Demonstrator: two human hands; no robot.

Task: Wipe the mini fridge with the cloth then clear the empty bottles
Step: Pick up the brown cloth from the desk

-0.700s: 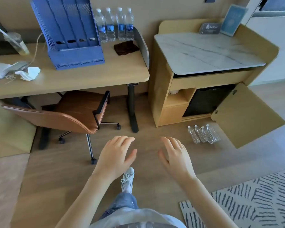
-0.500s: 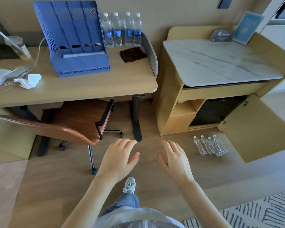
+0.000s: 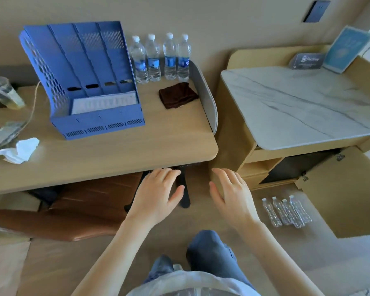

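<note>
The cloth [image 3: 178, 95], dark brown and folded into a rough square, lies on the bench [image 3: 115, 150] near its right end, just in front of the row of four full, blue-labelled bottles [image 3: 161, 57] against the wall and right of the blue file rack [image 3: 83, 80]. Against the pictures from a moment ago, the person has stepped closer: the bench and cloth now loom larger and sit higher and nearer in view, while both hands hold much the same pose out front. That reads as an approach to pick up the cloth, with wiping not yet begun.

The left hand [image 3: 156, 195] and right hand [image 3: 231, 197] hover below the bench edge, palms down, fingers [image 3: 167, 174] spread and loose, holding nothing.

The cloth is turned slightly, its corners pointing toward the wall and toward the bench's front edge; its longer side seems to run left to right, though it is close to square.

The mini fridge [image 3: 295, 169] sits dark inside the cabinet to the right, the cabinet door [image 3: 346, 193] swung open. Four empty bottles [image 3: 286, 211] stand clustered on the floor in front of it, upright, long axes vertical, caps up.
</note>
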